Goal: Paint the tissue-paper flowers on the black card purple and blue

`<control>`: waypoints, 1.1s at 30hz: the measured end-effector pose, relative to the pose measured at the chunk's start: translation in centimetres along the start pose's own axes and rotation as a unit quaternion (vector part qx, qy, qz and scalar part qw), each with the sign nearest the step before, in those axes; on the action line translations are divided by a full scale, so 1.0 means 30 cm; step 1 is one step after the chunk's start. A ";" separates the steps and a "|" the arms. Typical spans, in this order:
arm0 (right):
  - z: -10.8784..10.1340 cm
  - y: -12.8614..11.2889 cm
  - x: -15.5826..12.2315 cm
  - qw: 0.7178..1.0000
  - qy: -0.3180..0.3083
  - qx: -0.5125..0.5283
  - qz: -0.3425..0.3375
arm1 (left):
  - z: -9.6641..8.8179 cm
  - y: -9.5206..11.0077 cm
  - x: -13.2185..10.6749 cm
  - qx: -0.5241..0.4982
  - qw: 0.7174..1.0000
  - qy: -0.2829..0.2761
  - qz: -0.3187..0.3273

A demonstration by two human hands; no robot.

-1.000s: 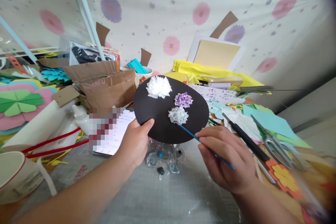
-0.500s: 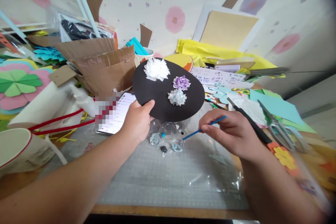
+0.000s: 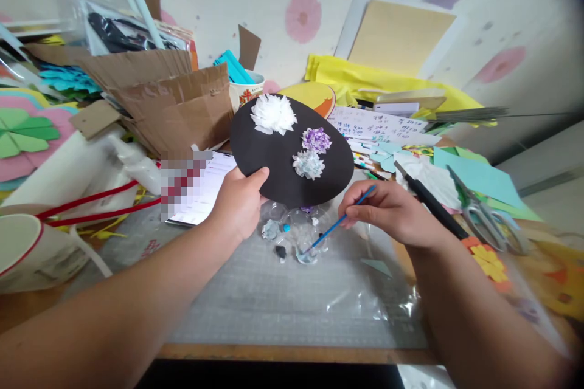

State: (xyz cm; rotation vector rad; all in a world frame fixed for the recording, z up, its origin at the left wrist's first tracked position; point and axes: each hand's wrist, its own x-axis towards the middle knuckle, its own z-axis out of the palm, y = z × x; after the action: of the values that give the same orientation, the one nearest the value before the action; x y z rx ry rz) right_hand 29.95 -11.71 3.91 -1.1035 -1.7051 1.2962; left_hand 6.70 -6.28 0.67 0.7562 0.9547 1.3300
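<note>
One blue brush (image 3: 329, 231) slants, tip down-left at the palette (image 3: 272, 230).

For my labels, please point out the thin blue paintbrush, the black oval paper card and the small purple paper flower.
Thin blue paintbrush (image 3: 336, 225): head view, middle of handle.
Black oval paper card (image 3: 269, 158): head view, bare left part.
Small purple paper flower (image 3: 316, 140): head view, its centre.

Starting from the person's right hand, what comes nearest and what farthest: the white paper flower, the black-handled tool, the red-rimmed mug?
1. Black-handled tool, just beyond the right hand.
2. White paper flower, on the black card, to the left.
3. Red-rimmed mug, far left.
</note>
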 end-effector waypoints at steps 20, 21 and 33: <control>-0.031 -0.029 -0.028 0.880 0.384 0.010 -0.280 | 0.001 0.027 -0.016 -0.043 0.999 -0.030 -0.007; -0.019 -0.030 -0.031 0.879 0.384 -0.013 -0.283 | 0.001 0.028 -0.017 -0.043 0.999 -0.031 -0.008; 0.033 -0.041 -0.030 0.843 0.367 -0.258 -0.297 | 0.008 0.048 -0.028 -0.044 0.997 -0.055 -0.027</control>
State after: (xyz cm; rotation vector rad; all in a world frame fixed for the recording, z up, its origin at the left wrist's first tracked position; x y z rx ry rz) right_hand 29.14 -13.07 4.82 -1.0287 -1.5920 -0.0254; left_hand 6.28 -6.93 2.16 0.7243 0.8178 1.2617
